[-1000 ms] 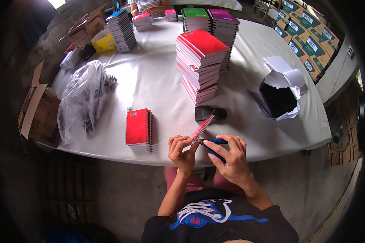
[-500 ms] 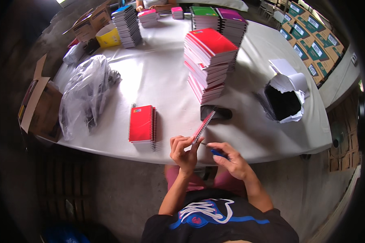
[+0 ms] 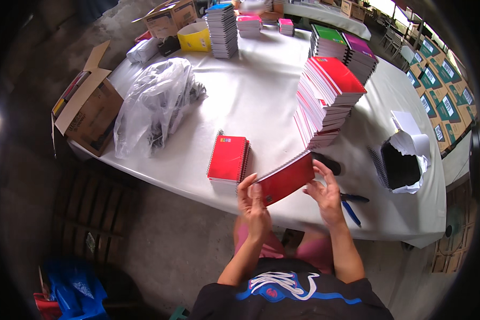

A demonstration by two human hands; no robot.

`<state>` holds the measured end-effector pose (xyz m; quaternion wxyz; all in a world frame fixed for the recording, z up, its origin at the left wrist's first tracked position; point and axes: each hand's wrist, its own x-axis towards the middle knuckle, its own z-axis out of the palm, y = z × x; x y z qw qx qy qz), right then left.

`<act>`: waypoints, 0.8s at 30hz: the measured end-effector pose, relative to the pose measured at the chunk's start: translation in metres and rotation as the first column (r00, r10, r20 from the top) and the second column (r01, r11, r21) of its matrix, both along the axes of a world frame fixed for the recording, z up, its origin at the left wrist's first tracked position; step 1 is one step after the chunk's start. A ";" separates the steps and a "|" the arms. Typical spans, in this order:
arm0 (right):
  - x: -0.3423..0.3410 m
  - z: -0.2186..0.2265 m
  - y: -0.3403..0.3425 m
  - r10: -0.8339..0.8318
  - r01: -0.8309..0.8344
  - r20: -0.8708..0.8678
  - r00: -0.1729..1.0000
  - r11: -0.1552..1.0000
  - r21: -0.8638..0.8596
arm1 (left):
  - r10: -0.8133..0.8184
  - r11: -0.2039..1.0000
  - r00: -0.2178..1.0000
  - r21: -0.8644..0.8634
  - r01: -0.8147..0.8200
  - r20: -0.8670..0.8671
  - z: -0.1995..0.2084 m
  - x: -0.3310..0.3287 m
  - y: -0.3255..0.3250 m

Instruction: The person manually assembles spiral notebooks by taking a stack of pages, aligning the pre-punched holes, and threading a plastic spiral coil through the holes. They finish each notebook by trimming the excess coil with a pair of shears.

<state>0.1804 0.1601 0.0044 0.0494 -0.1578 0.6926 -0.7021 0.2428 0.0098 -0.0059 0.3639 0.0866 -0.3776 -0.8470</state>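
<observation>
The left hand pinches the near corner of a red notebook, thumb on the cover and fingers behind, and holds it tilted in the air over the near table edge; the right hand is spread, fingertips just touching the notebook's far end rather than gripping it. With only that one corner pinched, the notebook could swing or slip and fall off the edge to the floor. Just beyond the notebook, the tall red stack leans and fans toward the person, so a nudge from the lifted notebook or the right hand could send it sliding. Left of the notebook lies a small red pile, safe enough. Right of it, blue pens lie near the edge, and a brush of the wrist might roll them off.
</observation>
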 end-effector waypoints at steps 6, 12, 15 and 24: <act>-0.048 0.025 -0.098 0.331 -0.255 0.170 0.928 0.898 -0.359 | 0.391 0.895 0.912 -0.282 -0.346 0.123 0.001 0.003 -0.066; -0.112 -0.006 -0.168 0.221 -0.108 -0.266 0.938 0.917 0.384 | 0.606 0.637 0.675 -0.765 -0.093 0.422 -0.027 -0.012 -0.122; -0.111 -0.048 -0.182 0.234 0.050 -0.336 0.912 0.750 0.659 | 0.873 0.202 0.455 -0.979 -0.013 0.174 -0.064 -0.017 -0.124; -0.103 -0.044 -0.191 0.287 -0.041 -0.208 0.935 0.670 0.741 | 0.718 0.262 0.658 -0.964 0.048 0.227 -0.061 -0.007 -0.116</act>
